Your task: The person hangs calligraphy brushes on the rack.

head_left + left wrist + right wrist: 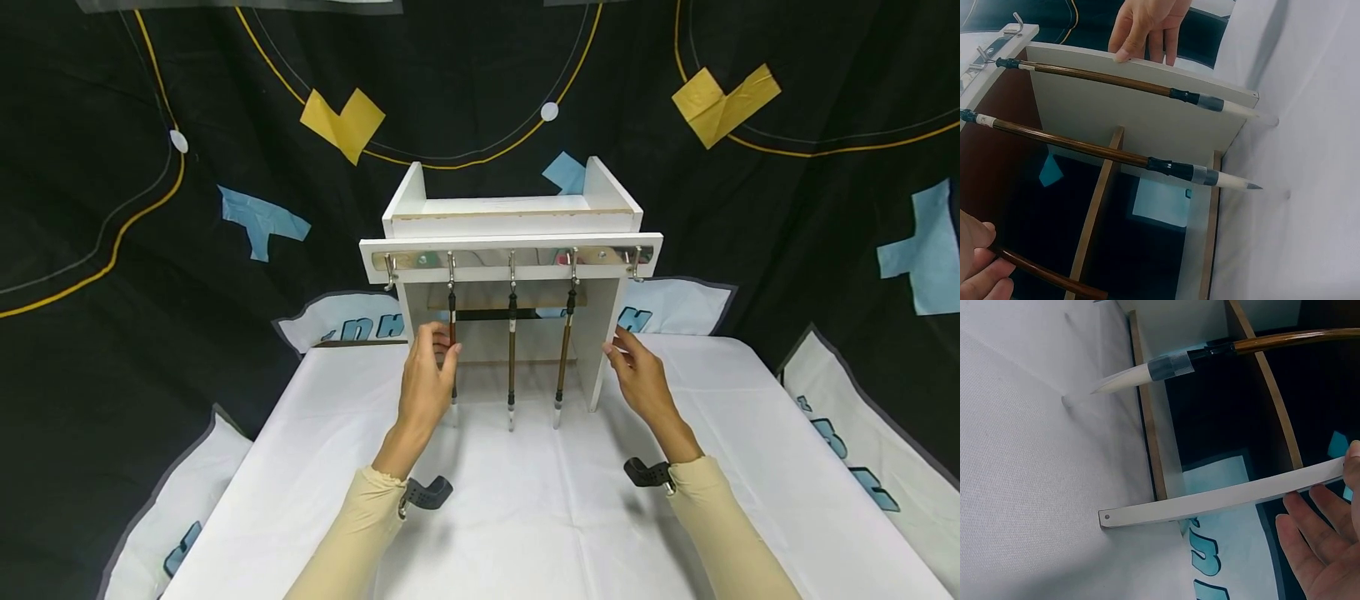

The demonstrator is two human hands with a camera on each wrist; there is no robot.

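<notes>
Three writing brushes hang tip-down from hooks on a white wooden shelf (510,223): a left brush (453,386), a middle brush (512,350) and a right brush (564,350). My left hand (426,379) holds the left brush by its brown handle between thumb and fingers. On the other side, my right hand (637,375) holds the edge of the shelf's right side panel (1222,495), thumb at the front edge and fingers along the outer face. Clear sleeves cover the pale bristles of the middle and right brushes in the left wrist view.
A mirrored hook rail (480,258) runs across the shelf front, its end hooks bearing no brush. White cloth covers the table (510,517). Black curtain (465,75) with yellow and blue tape hangs behind. Printed white cloth (352,321) shows behind the shelf.
</notes>
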